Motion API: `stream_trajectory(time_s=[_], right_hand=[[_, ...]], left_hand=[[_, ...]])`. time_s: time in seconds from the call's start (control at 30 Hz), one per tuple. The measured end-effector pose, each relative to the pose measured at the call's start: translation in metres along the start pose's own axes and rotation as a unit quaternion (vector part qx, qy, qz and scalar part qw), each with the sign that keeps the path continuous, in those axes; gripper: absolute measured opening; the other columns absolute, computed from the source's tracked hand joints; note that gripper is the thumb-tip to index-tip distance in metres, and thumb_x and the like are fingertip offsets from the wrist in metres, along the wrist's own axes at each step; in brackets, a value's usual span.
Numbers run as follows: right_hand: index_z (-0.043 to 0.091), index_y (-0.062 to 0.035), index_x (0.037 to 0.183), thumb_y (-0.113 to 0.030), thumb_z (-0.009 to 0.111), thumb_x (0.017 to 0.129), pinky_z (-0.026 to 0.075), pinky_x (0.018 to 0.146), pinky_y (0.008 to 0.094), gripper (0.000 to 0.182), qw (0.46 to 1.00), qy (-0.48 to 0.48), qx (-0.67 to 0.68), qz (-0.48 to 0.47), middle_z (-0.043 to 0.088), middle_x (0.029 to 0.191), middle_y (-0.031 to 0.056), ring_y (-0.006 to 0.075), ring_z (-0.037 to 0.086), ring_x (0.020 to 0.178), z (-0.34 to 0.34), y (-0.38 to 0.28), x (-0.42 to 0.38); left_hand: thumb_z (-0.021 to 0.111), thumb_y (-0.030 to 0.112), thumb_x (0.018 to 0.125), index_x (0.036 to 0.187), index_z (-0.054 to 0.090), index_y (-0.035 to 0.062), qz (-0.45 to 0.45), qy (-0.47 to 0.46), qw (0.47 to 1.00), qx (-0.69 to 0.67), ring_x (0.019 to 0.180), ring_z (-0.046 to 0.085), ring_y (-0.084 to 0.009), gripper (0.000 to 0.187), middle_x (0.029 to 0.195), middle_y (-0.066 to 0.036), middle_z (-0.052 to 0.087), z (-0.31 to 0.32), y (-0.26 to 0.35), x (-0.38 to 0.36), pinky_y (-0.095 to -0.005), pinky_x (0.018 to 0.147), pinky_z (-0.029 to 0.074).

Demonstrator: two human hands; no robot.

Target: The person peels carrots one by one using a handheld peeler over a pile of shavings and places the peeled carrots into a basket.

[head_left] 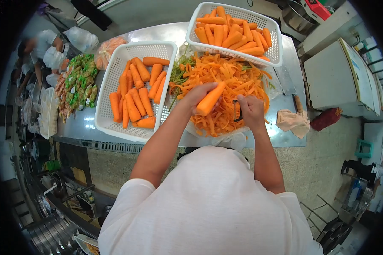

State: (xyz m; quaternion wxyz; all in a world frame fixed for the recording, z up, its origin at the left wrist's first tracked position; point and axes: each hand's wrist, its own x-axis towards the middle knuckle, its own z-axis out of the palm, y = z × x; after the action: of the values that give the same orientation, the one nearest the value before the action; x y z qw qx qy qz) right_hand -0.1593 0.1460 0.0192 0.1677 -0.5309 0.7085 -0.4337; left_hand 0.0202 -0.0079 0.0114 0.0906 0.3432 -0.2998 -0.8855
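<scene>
A carrot point(210, 99) with a smooth bright surface is gripped in my left hand point(196, 94), tilted above a heap of carrot peelings point(225, 76). My right hand point(252, 109) is closed around a peeler point(237, 111) with a dark frame, just right of the carrot and apart from it. To the left, a white perforated basket point(103, 111) holds several carrots point(134, 106) with duller skin. Another white basket point(192, 36) at the back is filled with smooth carrots point(232, 34). Green carrot tops point(178, 78) lie at the heap's left side.
On the right of the metal table point(291, 123) lie a cleaver point(287, 80) and a crumpled cloth point(294, 121). A dark red bundle point(326, 119) sits beside the cloth. Green-wrapped items point(81, 78) and an orange-filled bag point(108, 52) are at left, with another person point(44, 42) beyond.
</scene>
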Motion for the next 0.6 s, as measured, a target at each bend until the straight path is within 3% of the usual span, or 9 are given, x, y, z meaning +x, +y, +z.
stream_trajectory(time_s=[0.1, 0.17, 0.2, 0.3, 0.37, 0.47, 0.5, 0.53, 0.6], right_hand=[[0.054, 0.0025, 0.064, -0.033, 0.063, 0.102, 0.034, 0.056, 0.0413, 0.052, 0.999, 0.021, 0.042, 0.022, 0.048, 0.058, 0.0102, 0.0253, 0.044, 0.055, 0.004, 0.02, -0.013], [0.051, 0.0027, 0.065, -0.033, 0.062, 0.103, 0.032, 0.055, 0.04, 0.053, 0.997, 0.025, 0.064, 0.037, 0.045, 0.058, 0.0086, 0.0219, 0.041, 0.056, 0.006, 0.032, -0.019], [0.048, 0.0029, 0.066, -0.033, 0.061, 0.104, 0.031, 0.054, 0.0387, 0.054, 0.994, 0.047, 0.08, 0.061, 0.041, 0.058, 0.0071, 0.0185, 0.038, 0.057, 0.006, 0.035, -0.019], [0.044, 0.0011, 0.066, -0.036, 0.058, 0.106, 0.03, 0.054, 0.0366, 0.056, 0.988, 0.052, 0.111, 0.098, 0.038, 0.059, 0.0025, 0.0137, 0.035, 0.06, -0.002, 0.026, -0.024], [0.044, 0.0002, 0.066, -0.036, 0.058, 0.106, 0.03, 0.054, 0.0356, 0.056, 0.986, 0.054, 0.111, 0.113, 0.038, 0.06, 0.001, 0.0127, 0.035, 0.06, -0.008, 0.021, -0.029], [0.043, -0.0022, 0.066, -0.037, 0.058, 0.107, 0.03, 0.054, 0.0322, 0.056, 0.985, 0.055, 0.101, 0.13, 0.039, 0.063, -0.0022, 0.0096, 0.035, 0.062, -0.014, 0.036, -0.04], [0.043, -0.0021, 0.066, -0.037, 0.058, 0.107, 0.031, 0.054, 0.0314, 0.056, 0.98, 0.054, 0.119, 0.152, 0.04, 0.062, -0.0028, 0.0089, 0.035, 0.062, -0.015, 0.038, -0.045], [0.044, -0.0019, 0.066, -0.037, 0.058, 0.106, 0.031, 0.055, 0.0306, 0.056, 0.974, 0.053, 0.137, 0.171, 0.04, 0.062, -0.0034, 0.0082, 0.035, 0.062, -0.015, 0.039, -0.046], [0.045, -0.0017, 0.066, -0.037, 0.059, 0.106, 0.032, 0.055, 0.0304, 0.055, 0.971, 0.05, 0.144, 0.182, 0.041, 0.062, -0.0038, 0.0079, 0.036, 0.062, -0.014, 0.043, -0.051]], left_hand=[[0.052, 0.03, 0.107, 0.127, 0.052, 0.0031, 0.118, 0.038, 0.988, -0.088, 0.081, 0.069, -0.0245, 0.034, 0.098, -0.016, 0.067, 0.037, 0.04, 0.041, -0.0389, 0.071, 0.06], [0.058, 0.032, 0.104, 0.136, 0.051, -0.0015, 0.293, 0.036, 0.936, -0.19, 0.106, 0.064, -0.0262, 0.047, 0.116, -0.015, 0.063, 0.071, 0.071, 0.052, -0.0405, 0.097, 0.056], [0.058, 0.032, 0.104, 0.136, 0.051, -0.0015, 0.302, 0.044, 0.933, -0.192, 0.106, 0.064, -0.0262, 0.047, 0.116, -0.015, 0.063, 0.079, 0.081, 0.042, -0.0405, 0.097, 0.056], [0.062, 0.034, 0.102, 0.144, 0.048, -0.0025, 0.334, 0.044, 0.935, -0.11, 0.119, 0.059, -0.0244, 0.057, 0.126, -0.012, 0.061, 0.082, 0.083, 0.018, -0.0392, 0.107, 0.048], [0.066, 0.033, 0.099, 0.142, 0.054, -0.0021, 0.387, 0.035, 0.898, 0.206, 0.119, 0.059, -0.0232, 0.057, 0.129, -0.013, 0.061, 0.04, 0.077, -0.007, -0.0361, 0.106, 0.048], [0.063, 0.031, 0.097, 0.123, 0.068, 0.0016, 0.464, 0.294, 0.755, 0.357, 0.116, 0.061, -0.026, 0.039, 0.114, -0.015, 0.067, -0.058, 0.059, -0.021, -0.0365, 0.1, 0.049], [0.062, 0.03, 0.097, 0.121, 0.068, 0.0016, 0.446, 0.379, 0.632, 0.509, 0.114, 0.061, -0.033, 0.038, 0.107, -0.017, 0.069, -0.101, 0.057, -0.034, -0.0403, 0.098, 0.05], [0.061, 0.03, 0.097, 0.117, 0.068, 0.0, 0.363, 0.44, 0.603, 0.558, 0.112, 0.062, -0.0411, 0.038, 0.115, -0.021, 0.068, -0.125, 0.047, -0.05, -0.0459, 0.098, 0.05], [0.06, 0.033, 0.097, 0.123, 0.062, 0.0004, 0.082, 0.439, 0.656, 0.609, 0.113, 0.064, -0.0433, 0.041, 0.125, -0.022, 0.067, -0.157, 0.031, -0.074, -0.0487, 0.099, 0.049]])
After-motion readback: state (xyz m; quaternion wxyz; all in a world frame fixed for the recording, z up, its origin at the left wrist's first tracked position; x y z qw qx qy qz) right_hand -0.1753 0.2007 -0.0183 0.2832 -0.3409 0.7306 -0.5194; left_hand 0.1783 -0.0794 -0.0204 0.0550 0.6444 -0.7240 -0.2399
